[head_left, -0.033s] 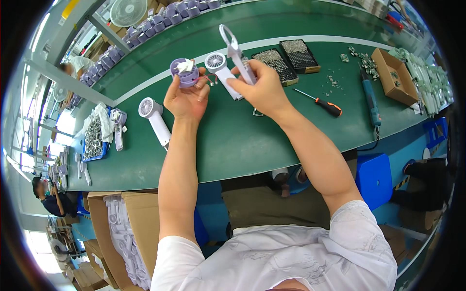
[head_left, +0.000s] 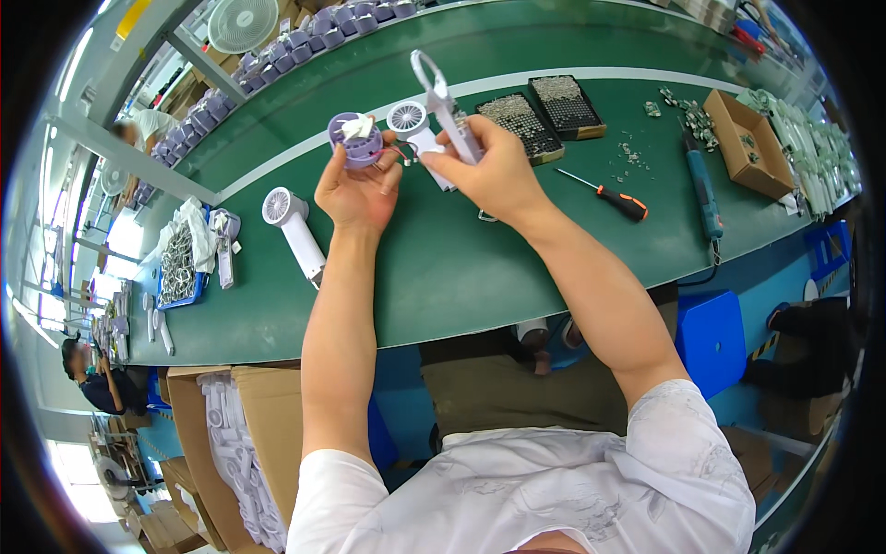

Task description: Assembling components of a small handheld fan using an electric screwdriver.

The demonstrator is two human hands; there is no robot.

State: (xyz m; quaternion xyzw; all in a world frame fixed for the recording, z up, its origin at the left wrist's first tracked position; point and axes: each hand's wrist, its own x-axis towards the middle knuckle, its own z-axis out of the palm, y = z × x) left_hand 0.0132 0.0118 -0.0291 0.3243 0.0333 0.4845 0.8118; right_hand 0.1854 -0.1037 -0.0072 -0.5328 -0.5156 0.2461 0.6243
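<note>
My left hand [head_left: 358,196] is raised over the green bench, its fingers closed round a purple fan motor housing [head_left: 355,146] with white blades on top. Thin red wires trail from the housing toward the right. In my right hand [head_left: 496,171] is a pale handheld-fan shell [head_left: 445,103], its round ring pointing up and its handle between thumb and fingers. The two parts are apart. A white handheld fan [head_left: 409,120] lies just behind and between my hands, partly hidden by the right one. Left of my left forearm lies another white handheld fan [head_left: 293,231].
To the right are black trays of small metal parts [head_left: 568,102], an orange-black screwdriver [head_left: 623,200], a teal electric screwdriver [head_left: 703,194] and a cardboard box [head_left: 743,143]. A blue bin of metal clips [head_left: 182,268] sits at left. Below the bench edge stands a carton of white shells [head_left: 240,452].
My right hand and the shell have shifted slightly left and down. My left hand with the motor housing has moved a little to the right. Both grips stay the same.
</note>
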